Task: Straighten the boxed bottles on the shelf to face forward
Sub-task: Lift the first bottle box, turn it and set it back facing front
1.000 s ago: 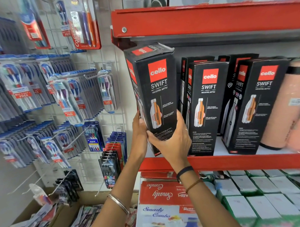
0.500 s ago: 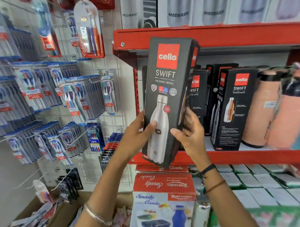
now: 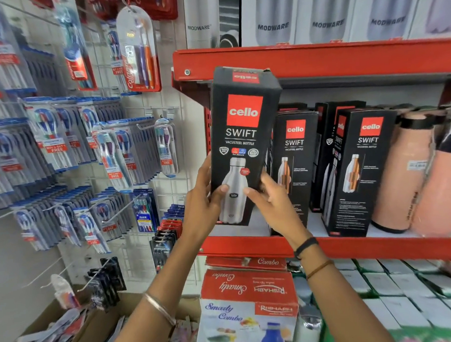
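Head view | black Cello Swift box [image 3: 243,134] upright, steel-bottle front facing out | both hands [image 3: 246,198] clasp its lower sides

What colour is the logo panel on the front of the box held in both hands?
Red with white "cello" lettering, on the tall black cardboard bottle box; the head view shows it.

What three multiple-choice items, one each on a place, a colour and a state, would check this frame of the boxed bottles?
1. Where is the tall black cardboard bottle box that both hands hold?
A. left end of the red metal shelf
B. floor carton
C. top shelf

2. What colour is its logo square?
A. blue
B. red
C. green

3. How is it held?
A. left hand alone
B. unheld
C. left hand and right hand on its lower half

Answers: 1 A, it stands left of the other boxes; 2 B, red square; 3 C, thumbs on its front.
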Motion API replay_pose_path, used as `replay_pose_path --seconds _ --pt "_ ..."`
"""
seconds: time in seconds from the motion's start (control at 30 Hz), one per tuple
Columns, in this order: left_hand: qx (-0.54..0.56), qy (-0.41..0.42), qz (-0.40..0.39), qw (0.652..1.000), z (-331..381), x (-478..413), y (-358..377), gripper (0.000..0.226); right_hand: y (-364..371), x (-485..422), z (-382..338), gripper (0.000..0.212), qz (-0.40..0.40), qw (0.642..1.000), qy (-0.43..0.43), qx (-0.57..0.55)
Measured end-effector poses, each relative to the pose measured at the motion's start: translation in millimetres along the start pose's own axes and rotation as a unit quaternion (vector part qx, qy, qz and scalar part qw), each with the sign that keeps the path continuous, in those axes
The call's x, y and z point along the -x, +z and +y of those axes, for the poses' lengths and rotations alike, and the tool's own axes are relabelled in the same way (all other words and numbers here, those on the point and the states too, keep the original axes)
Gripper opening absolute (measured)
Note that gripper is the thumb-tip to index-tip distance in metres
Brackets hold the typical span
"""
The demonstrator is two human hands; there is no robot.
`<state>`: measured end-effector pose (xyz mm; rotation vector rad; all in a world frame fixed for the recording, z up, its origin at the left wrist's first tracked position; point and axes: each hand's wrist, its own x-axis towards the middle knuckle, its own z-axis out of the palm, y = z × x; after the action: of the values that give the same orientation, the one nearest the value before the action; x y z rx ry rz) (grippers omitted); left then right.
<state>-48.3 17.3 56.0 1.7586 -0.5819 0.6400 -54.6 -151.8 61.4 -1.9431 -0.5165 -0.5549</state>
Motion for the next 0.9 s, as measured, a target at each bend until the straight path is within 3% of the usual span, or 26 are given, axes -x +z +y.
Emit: replay_pose_path --seconds 0.3,0.8,0.9 --pt "-0.002 -0.049 -0.007 0.999 -55.4 -12.9 15.3 0.061 34.4 -11.7 44.4 0.059 0.096 0.994 0.008 0.047" --pt "-0.046 -0.062 -0.035 0.996 -96.2 -32.2 27.6 0.072 60.1 -29.7 79.7 0.055 0.14 0.985 0.076 0.067" --pt "-0.022 -0.077 -0.005 0.997 -87.7 -23.6 32.1 0.07 59.2 -20.8 72.6 0.05 0.151 0.985 0.061 0.053"
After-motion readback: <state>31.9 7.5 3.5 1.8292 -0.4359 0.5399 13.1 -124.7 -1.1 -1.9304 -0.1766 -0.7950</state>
